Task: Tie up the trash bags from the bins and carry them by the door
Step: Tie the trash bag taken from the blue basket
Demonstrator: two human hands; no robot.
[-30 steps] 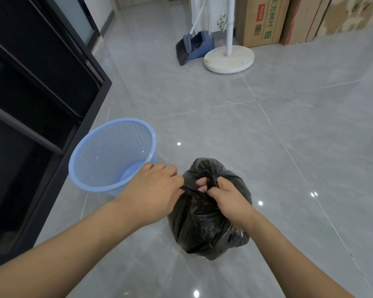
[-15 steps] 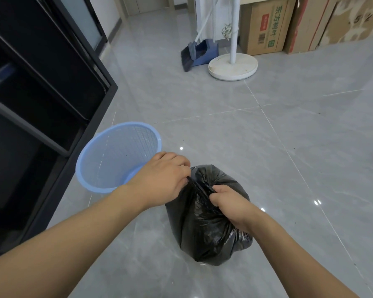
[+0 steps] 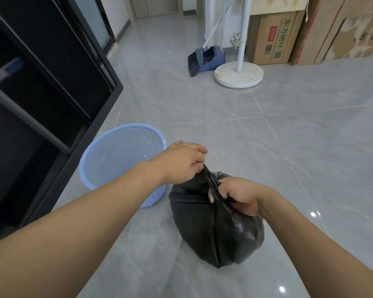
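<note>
A full black trash bag (image 3: 213, 229) sits on the grey tiled floor in front of me. My left hand (image 3: 181, 163) pinches a stretched strip of the bag's top and holds it up and away from me. My right hand (image 3: 239, 195) grips the gathered neck of the bag just below that strip. A light blue mesh bin (image 3: 121, 155) stands to the left of the bag with nothing visible inside, partly hidden behind my left forearm.
A black shelf unit (image 3: 41, 93) runs along the left. Farther back stand a white round stand base (image 3: 239, 75), a blue dustpan with broom (image 3: 205, 60) and cardboard boxes (image 3: 274, 37) against the wall. Open floor lies to the right.
My left hand has shifted from beside my right hand to above and beyond it, stretching a strip of the bag's top. The bag has tilted, and the view has lifted slightly.
</note>
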